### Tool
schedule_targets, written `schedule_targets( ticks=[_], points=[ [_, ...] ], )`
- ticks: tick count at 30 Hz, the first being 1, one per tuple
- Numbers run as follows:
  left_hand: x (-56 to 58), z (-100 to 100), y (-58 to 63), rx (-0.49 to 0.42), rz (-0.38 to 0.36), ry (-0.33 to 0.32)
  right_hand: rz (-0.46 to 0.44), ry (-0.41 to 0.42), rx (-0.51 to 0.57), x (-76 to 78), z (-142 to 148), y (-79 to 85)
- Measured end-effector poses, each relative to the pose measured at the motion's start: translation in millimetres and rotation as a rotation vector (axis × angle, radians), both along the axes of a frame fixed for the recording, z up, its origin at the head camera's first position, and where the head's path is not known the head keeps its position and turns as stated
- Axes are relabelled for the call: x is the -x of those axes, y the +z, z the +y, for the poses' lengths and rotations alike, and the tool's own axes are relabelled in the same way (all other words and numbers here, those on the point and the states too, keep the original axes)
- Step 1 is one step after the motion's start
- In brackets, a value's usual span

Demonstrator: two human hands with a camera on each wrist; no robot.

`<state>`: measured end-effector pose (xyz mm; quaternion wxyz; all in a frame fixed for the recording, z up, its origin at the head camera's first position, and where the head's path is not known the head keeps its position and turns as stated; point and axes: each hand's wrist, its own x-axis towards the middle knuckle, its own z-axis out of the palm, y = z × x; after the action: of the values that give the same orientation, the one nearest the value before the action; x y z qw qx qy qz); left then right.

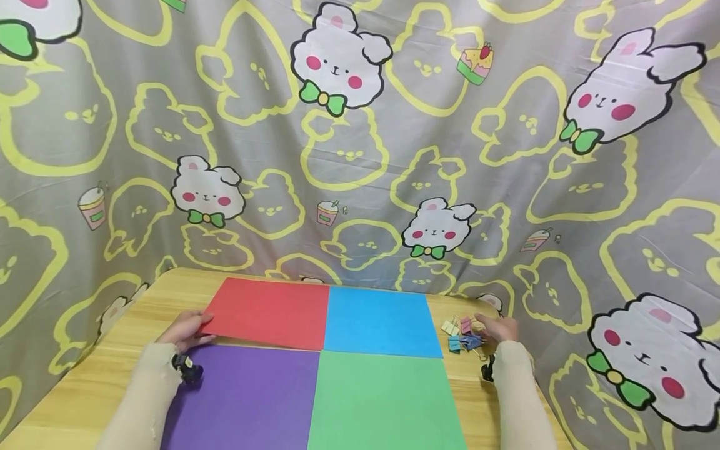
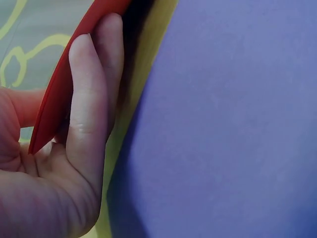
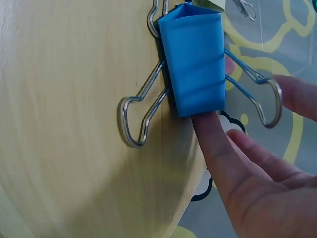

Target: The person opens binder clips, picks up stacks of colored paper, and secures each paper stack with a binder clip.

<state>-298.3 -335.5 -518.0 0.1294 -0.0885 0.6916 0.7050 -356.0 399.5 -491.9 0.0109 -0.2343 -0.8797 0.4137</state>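
On the left, my left hand pinches the left edge of a red sheet, thumb on one face and fingers on the other. In the left wrist view that red sheet curves slightly between them. My right hand is beside a small group of binder clips at the right. Seen from the right wrist, one straight finger reaches the lower end of a blue binder clip, whose wire handles spread to both sides. A pink binder clip and a yellow binder clip lie near the fingertips.
A blue sheet adjoins the red one. In front lie a purple sheet and a green sheet, all on a wooden table. A patterned grey curtain hangs behind the table and along its sides.
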Motion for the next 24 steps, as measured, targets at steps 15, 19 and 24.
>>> schedule_targets(
  ticks=[15,19,24],
  points=[
    [-0.1,0,-6.8,-0.043,-0.009,0.039,0.098,-0.054,-0.027,-0.6,-6,-8.9],
    [-1.0,0,-6.8,-0.073,-0.005,0.055,0.111,-0.062,-0.030,-4.2,-9,-6.6],
    [-2.2,1,-6.1,-0.091,-0.001,0.058,0.122,-0.072,0.009,-7.7,-12,-4.2]
  ],
)
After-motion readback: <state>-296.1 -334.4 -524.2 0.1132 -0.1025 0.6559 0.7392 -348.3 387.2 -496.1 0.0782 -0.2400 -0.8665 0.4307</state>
